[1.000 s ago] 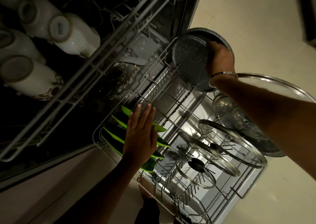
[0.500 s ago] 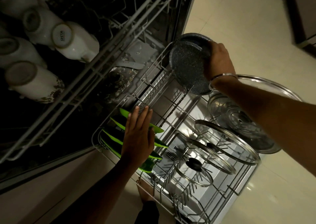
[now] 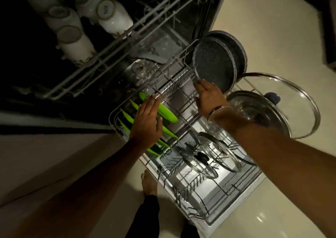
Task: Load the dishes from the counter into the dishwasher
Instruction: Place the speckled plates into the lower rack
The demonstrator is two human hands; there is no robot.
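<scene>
Two dark speckled plates (image 3: 213,66) are stood on edge at the far right corner of the pulled-out lower rack (image 3: 216,214), one just behind the other, leaning against the rack's end wire. The right hand (image 3: 209,97) is placed at the lower rim of the nearer plate, fingers straight and spread, touching or nearly touching the rim rather than wrapped round it; no clamping grip is seen. The left hand (image 3: 147,123) is laid flat, fingers extended, over the green plates (image 3: 168,115) slotted in a row along the rack's left edge, and nothing is held by it.

Toward the near right of the rack, several glass lids (image 3: 214,156) are set upright between the tines. A larger glass lid (image 3: 283,99) and a steel pot (image 3: 254,110) are seen just beyond the rack's right edge. White mugs (image 3: 109,18) are placed upside down in the upper rack (image 3: 116,43).

The speckled plates are judged to be the risk: if they are not seated between tines, they could tip or roll off the corner once released. A knock from the right forearm could also topple the glass lids below it. The dim light makes tine spacing hard to judge.
</scene>
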